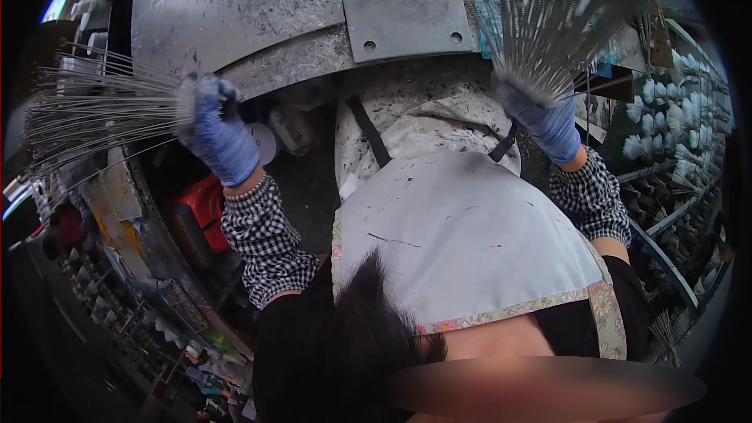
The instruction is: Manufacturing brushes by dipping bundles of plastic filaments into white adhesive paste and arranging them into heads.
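Observation:
My left hand (215,129), in a blue knitted glove with dark smudges, is closed around a bundle of thin wire stems (110,110). The stems fan out to the left, and many end in small loops. A greyish tuft shows where they enter the fist. On the other side, my right hand (540,121) wears a similar glove and grips a second bundle of wire stems (548,31). That one spreads upward over the bench and is partly smeared by motion. What lies inside either fist is hidden.
Ahead is a worn metal bench (235,8) with a bolt-holed steel plate (407,8). Racks of white-tufted brushes (670,117) stand at the right. A red object (202,215) sits low at the left, beside a scuffed machine frame (149,243). A pale apron (470,227) covers my lap.

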